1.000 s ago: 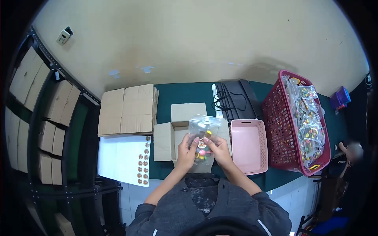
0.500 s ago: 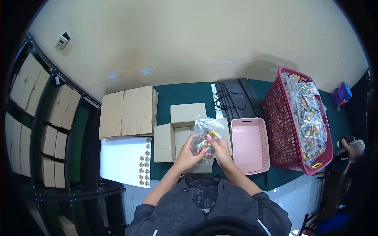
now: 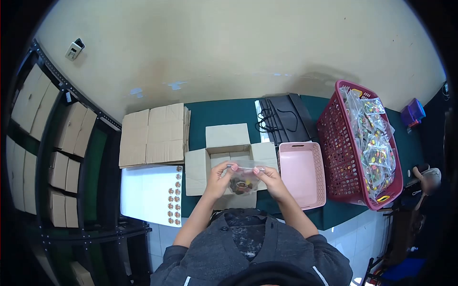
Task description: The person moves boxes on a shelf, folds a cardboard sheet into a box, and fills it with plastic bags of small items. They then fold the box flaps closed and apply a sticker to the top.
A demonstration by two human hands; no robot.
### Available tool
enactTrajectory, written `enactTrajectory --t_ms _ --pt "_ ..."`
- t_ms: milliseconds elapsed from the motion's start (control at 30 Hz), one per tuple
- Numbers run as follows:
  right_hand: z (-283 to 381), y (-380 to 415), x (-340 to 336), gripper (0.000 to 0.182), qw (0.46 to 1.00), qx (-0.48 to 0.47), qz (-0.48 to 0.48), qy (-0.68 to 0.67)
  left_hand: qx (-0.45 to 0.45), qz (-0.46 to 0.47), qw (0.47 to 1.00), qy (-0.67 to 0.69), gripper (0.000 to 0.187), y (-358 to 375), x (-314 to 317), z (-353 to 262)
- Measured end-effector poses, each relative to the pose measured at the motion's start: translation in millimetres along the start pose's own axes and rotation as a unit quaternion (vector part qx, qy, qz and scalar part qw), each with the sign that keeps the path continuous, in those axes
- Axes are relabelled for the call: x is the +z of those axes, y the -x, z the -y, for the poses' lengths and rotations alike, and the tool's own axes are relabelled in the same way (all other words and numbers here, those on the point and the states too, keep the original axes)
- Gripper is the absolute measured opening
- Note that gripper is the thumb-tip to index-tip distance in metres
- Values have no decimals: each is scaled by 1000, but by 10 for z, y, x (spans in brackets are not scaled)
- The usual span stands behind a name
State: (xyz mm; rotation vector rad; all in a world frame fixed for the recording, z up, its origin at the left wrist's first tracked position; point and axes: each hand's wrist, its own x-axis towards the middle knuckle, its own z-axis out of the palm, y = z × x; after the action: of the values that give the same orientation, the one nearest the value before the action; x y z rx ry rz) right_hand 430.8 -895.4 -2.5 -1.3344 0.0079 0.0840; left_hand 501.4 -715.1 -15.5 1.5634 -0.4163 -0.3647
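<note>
A clear plastic bag (image 3: 242,185) of small colourful pieces, with a round sticker on its front, hangs between my hands over an open cardboard box (image 3: 195,171). My left hand (image 3: 219,180) pinches the bag's upper left corner. At its upper right corner, my right hand (image 3: 273,182) is closed on the same bag. The bag's top edge is stretched straight between the two pinches, and its contents sit low in it. What the pieces are, I cannot make out. The box's flaps are folded outward, and the hands and bag cover part of its inside.
Flattened cardboard boxes (image 3: 152,136) are stacked at the left, behind a white sheet (image 3: 145,193) with round stickers. To the right lie a pink tray (image 3: 301,176), black paper bags (image 3: 291,119) and a tall maroon basket (image 3: 336,157) full of filled bags. A shelf (image 3: 62,233) holds boxes.
My hands have moved apart, from the bag's middle to its top corners. The bag's top edge has come down towards me and is now pulled taut.
</note>
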Motion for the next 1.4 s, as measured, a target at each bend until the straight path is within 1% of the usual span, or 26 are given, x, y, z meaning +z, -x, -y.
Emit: enactTrajectory --t_ms 133,200,233,267,300,333,400,433,467,533,600,633,667,700,733,833,900,967,1033,1100,1133,1200,1233,1267,1300,1400 --pt "125 42 -126 43 997 32 68 17 5 49 995 88 31 -8 -58 27" --pt "67 27 -173 46 998 6 -17 66 5 46 993 107 34 -23 -54 0" --pt "80 19 -156 46 998 5 -16 67 35 -12 996 83 36 -29 -49 -51" --pt "105 4 -107 45 994 -33 -56 90 65 -70 994 58 38 -38 -46 -80" --pt "117 -23 -48 44 986 -71 -96 113 57 -25 994 87 42 -31 -61 16" --pt "83 -56 34 44 987 -71 -96 112 57 -25 994 86 42 -3 6 -14" --pt "4 -100 181 46 946 -179 -80 258 121 -42 991 39 45 58 309 -131" --pt "10 -94 193 47 945 -189 -56 262 122 -95 984 89 38 76 448 -182" --pt "-2 -118 217 47 945 -189 -55 261 121 -96 984 88 38 70 409 -151" --pt "-45 -206 295 53 833 -229 -298 406 59 -29 998 17 27 53 317 -112" --pt "-123 -332 184 45 831 -247 -348 356 30 -66 996 51 21 91 350 -59" --pt "-105 -312 49 39 944 -128 -213 215 25 -69 996 54 22 81 335 49" --pt "-107 -299 -29 34 996 0 -65 59 18 -73 996 57 23 77 318 122" --pt "-146 -310 -30 22 994 -26 -82 72 17 -71 996 57 23 69 302 128" --pt "-139 -309 -47 22 994 -25 -83 72 26 -66 996 55 26 61 281 136" --pt "-95 -264 -162 26 995 -13 -54 82 42 -25 998 33 32 53 152 121" --pt "-42 -256 -239 33 996 59 19 56 54 11 998 11 34 77 97 49" --pt "93 -228 -152 38 996 13 9 90 -6 37 995 96 34 105 82 -46" --pt "139 -218 -117 42 992 -34 -2 123 2 19 996 88 32 66 75 72" --pt "89 -224 -136 50 995 34 -37 85 10 2 997 81 32 16 62 153" --pt "30 -233 -151 50 995 35 -36 85 46 -46 997 43 38 -13 42 167" --pt "-127 -281 -188 55 969 74 -152 -181 84 -96 992 3 48 -4 34 94" --pt "-177 -324 -167 56 933 84 -189 -293 79 15 988 -134 58 32 48 -45" --pt "-262 -353 -190 56 934 85 -186 -293 71 125 953 -267 70 58 67 -121" --pt "-361 -380 -221 56 913 104 -174 -354 12 180 945 -272 86 126 122 -62" --pt "-447 -386 -210 57 877 149 -161 -427 13 119 961 -251 93 192 220 200"
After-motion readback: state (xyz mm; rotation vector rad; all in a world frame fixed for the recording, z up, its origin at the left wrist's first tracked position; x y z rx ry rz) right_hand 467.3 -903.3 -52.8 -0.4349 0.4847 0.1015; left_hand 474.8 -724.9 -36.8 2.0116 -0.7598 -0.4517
